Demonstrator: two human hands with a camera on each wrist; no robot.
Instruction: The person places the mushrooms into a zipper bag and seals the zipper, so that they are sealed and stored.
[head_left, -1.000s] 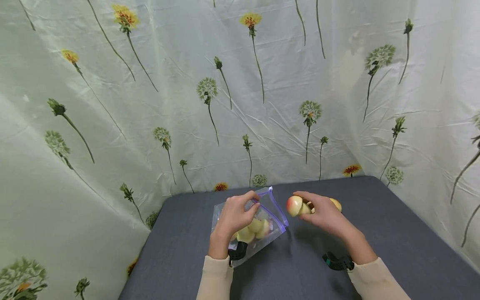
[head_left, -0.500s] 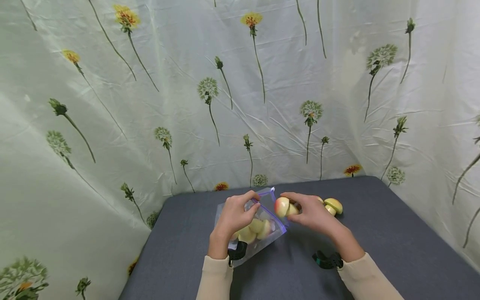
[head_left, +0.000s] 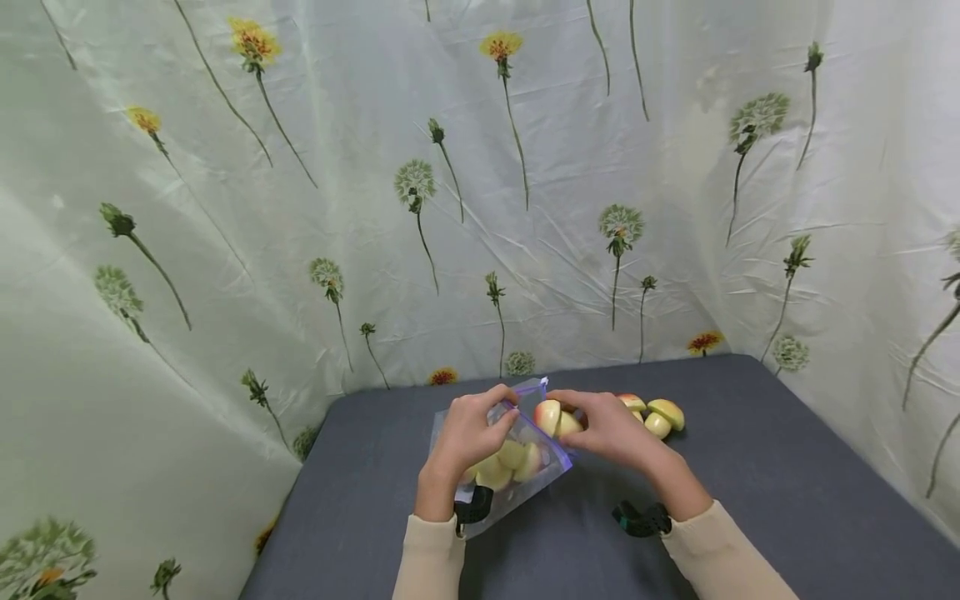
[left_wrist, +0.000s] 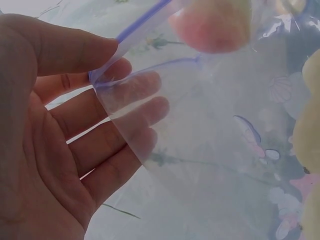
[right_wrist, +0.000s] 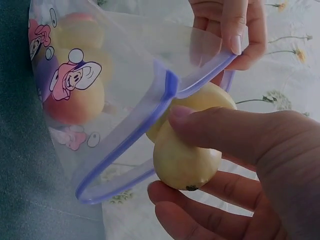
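My left hand (head_left: pixel 467 433) pinches the purple-edged rim of a clear zip bag (head_left: pixel 517 498) between thumb and index finger; in the left wrist view the other fingers lie behind the film. Inside the bag, several pale yellow mushrooms (head_left: pixel 495 471) with reddish parts rest at the lower end. At the bag's spread mouth my right hand (head_left: pixel 618 429) grips a mushroom (head_left: pixel 547 418) with a red-and-yellow cap and pale stem. The right wrist view has the thumb on its stem (right_wrist: pixel 185 162), with the cap between the two zip edges (right_wrist: pixel 130 135).
More mushrooms (head_left: pixel 666 414) lie on the dark grey table (head_left: pixel 360 483), right of the bag and beyond my right hand. Behind the table hangs a pale curtain (head_left: pixel 555 250) printed with dandelions. Cartoon figures (right_wrist: pixel 75 80) decorate the bag.
My right hand has moved left with the mushroom, from beside the bag into its mouth. The mushrooms on the table behind it have come into fuller view. My left hand stays on the rim.
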